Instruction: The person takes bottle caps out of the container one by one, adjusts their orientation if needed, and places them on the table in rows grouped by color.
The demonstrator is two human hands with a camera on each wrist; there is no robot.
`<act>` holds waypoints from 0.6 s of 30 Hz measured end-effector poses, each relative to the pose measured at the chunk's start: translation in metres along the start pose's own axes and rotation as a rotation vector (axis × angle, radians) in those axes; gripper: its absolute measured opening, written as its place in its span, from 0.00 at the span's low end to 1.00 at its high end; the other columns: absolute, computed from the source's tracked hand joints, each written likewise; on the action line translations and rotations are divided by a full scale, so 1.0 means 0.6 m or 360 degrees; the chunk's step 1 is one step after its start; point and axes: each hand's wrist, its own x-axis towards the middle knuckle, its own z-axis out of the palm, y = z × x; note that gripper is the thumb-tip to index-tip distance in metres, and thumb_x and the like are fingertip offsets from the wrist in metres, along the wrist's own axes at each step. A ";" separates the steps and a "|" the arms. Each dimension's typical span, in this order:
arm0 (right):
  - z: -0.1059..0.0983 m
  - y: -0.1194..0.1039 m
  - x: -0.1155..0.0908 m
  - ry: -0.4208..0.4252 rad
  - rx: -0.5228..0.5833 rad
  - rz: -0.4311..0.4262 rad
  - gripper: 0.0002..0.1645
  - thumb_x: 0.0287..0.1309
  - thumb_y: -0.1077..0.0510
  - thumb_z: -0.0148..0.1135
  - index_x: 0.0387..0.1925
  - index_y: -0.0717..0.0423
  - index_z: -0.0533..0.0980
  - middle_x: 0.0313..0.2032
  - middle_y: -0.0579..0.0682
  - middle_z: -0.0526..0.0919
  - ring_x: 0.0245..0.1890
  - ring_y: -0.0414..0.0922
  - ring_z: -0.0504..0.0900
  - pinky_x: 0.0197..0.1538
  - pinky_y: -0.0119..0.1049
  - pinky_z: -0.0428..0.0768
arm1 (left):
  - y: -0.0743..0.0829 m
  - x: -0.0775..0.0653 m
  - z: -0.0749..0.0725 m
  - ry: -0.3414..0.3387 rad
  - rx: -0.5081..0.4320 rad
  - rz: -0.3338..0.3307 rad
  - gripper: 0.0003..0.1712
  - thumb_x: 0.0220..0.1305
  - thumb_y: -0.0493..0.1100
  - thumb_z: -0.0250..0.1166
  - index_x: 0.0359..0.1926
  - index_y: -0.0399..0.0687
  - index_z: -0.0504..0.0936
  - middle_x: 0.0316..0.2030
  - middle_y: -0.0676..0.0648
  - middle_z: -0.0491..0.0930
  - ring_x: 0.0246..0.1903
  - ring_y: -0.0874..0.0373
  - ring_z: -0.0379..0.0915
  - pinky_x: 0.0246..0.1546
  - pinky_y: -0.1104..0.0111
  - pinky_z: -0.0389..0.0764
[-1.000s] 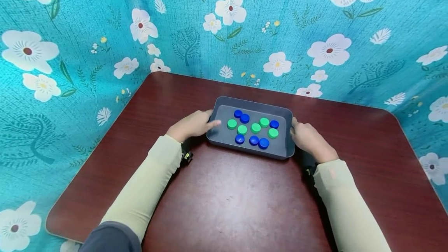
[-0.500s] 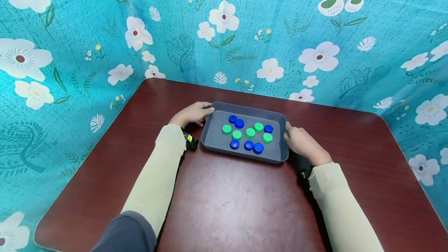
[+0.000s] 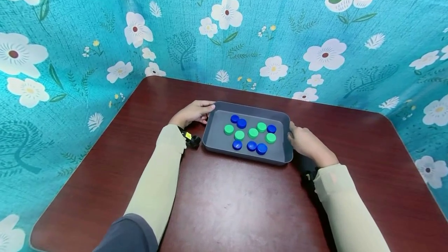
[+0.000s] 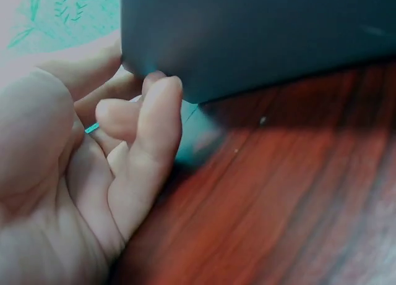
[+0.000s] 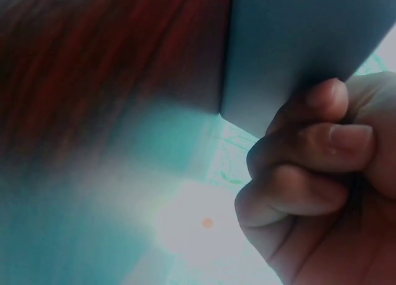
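A dark grey rectangular tray [image 3: 215, 137] sits toward the far side of the table. Several blue bottle caps [image 3: 261, 149] and several green bottle caps [image 3: 253, 133] lie spread on its floor. My left hand [image 3: 193, 113] pinches the tray at its far left corner, thumb on the rim; in the left wrist view its curled fingers [image 4: 158, 124] are at the tray's wall. On the opposite short side, my right hand [image 3: 308, 143] grips the wall near its middle. The right wrist view shows curled fingers [image 5: 303, 149] against the tray's outer side.
The reddish-brown wooden table [image 3: 224, 205] has rounded far corners. A turquoise flowered cloth [image 3: 196, 61] hangs close behind the table's far edge and along both sides. Black wrist cameras [image 3: 191, 139] sit under the sleeves' cuffs.
My left hand has slid along the tray's left side to its far corner, its thumb going from inside the tray to the rim. The right hand keeps its place; the caps lie as before.
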 end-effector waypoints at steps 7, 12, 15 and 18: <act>-0.006 0.002 -0.004 0.0014 -0.0015 -0.0006 0.36 0.74 0.60 0.44 0.70 0.78 0.44 0.64 0.76 0.62 0.57 0.62 0.73 0.58 0.60 0.70 | 0.002 0.005 0.004 0.0061 -0.0128 0.0023 0.20 0.73 0.48 0.55 0.63 0.55 0.77 0.33 0.41 0.76 0.23 0.57 0.68 0.29 0.66 0.83; -0.007 0.000 -0.005 0.0032 -0.0030 -0.0030 0.35 0.74 0.60 0.44 0.70 0.79 0.45 0.61 0.77 0.65 0.49 0.58 0.76 0.51 0.54 0.77 | 0.004 0.002 0.007 0.0064 -0.0034 0.0019 0.24 0.70 0.52 0.59 0.65 0.55 0.75 0.32 0.43 0.74 0.22 0.57 0.67 0.32 0.64 0.84; -0.006 -0.004 -0.005 0.0027 -0.0033 -0.0045 0.35 0.74 0.60 0.44 0.70 0.79 0.45 0.61 0.77 0.65 0.51 0.60 0.77 0.52 0.55 0.77 | 0.002 -0.001 0.002 0.0066 -0.0033 0.0025 0.25 0.69 0.50 0.61 0.65 0.55 0.75 0.33 0.43 0.73 0.21 0.56 0.66 0.33 0.63 0.85; -0.005 -0.007 -0.004 0.0004 -0.0036 -0.0039 0.36 0.75 0.60 0.44 0.70 0.78 0.44 0.63 0.76 0.63 0.56 0.63 0.74 0.56 0.59 0.73 | -0.003 -0.003 -0.003 0.0061 -0.0056 0.0036 0.25 0.68 0.49 0.62 0.65 0.54 0.75 0.32 0.43 0.73 0.22 0.56 0.67 0.34 0.62 0.85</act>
